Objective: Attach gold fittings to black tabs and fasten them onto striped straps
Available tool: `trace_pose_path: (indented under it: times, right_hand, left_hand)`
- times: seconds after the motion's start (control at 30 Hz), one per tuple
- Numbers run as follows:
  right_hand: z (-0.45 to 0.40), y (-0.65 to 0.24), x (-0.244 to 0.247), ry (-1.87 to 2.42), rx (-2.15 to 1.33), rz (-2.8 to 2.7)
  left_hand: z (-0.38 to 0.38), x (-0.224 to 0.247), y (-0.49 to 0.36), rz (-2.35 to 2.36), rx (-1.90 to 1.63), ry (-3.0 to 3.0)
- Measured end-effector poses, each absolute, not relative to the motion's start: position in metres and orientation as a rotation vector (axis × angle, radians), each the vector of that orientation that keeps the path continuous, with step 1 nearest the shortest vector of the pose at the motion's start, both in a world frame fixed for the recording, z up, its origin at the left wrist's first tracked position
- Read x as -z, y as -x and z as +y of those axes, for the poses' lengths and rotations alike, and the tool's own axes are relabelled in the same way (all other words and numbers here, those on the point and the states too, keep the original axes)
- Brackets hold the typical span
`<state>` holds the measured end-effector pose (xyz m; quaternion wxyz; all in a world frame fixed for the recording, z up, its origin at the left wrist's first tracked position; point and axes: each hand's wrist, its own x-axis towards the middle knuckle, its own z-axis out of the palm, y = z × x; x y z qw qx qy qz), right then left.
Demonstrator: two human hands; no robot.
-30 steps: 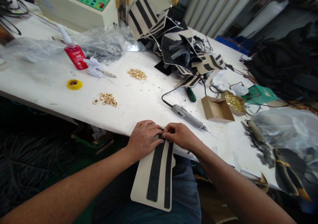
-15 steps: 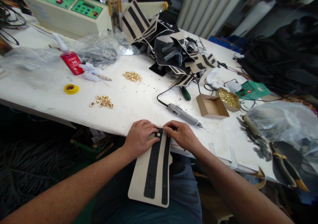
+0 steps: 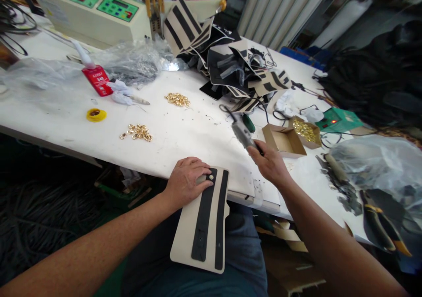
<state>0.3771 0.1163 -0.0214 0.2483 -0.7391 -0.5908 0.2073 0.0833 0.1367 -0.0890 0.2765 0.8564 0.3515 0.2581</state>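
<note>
A beige panel (image 3: pixel 184 244) with two black strips lies from my lap up to the table's front edge. My left hand (image 3: pixel 189 180) grips its upper end, thumb and fingers around a small round metal piece (image 3: pixel 211 177) on the left strip. To the right, above the table, my right hand (image 3: pixel 268 161) is closed around the lower part of a grey electric screwdriver (image 3: pixel 242 132), whose cord end points up and left. The tool's tip is hidden by the hand.
Two piles of small gold clasps (image 3: pixel 177 99), a yellow tape roll (image 3: pixel 96 115) and a red bottle (image 3: pixel 97 80) lie left. Striped panels (image 3: pixel 183 24) are heaped at the back. An open cardboard box (image 3: pixel 284 141) stands beyond my right hand; pliers (image 3: pixel 379 222) lie far right.
My right hand has let go of the panel, moved right and up, and taken hold of the screwdriver, which is lifted and turned. My left hand stays on the panel.
</note>
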Motion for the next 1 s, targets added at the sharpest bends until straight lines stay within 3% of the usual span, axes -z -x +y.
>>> trace_pose_path:
  times: [0.13, 0.27, 1.0]
  right_hand:
    - [0.113, -0.331, -0.005, 1.326, -1.075, -0.987]
    - [0.117, -0.277, -0.011, 1.049, -1.081, -0.774]
    - [0.115, -0.239, 0.034, 1.182, -0.759, -1.061]
  left_hand:
    - [0.137, 0.090, -0.084, 0.937, -0.701, -2.318]
    - [0.137, 0.090, -0.084, 0.945, -0.694, -2.317]
    - [0.138, 0.095, -0.083, 0.927, -0.761, -2.339]
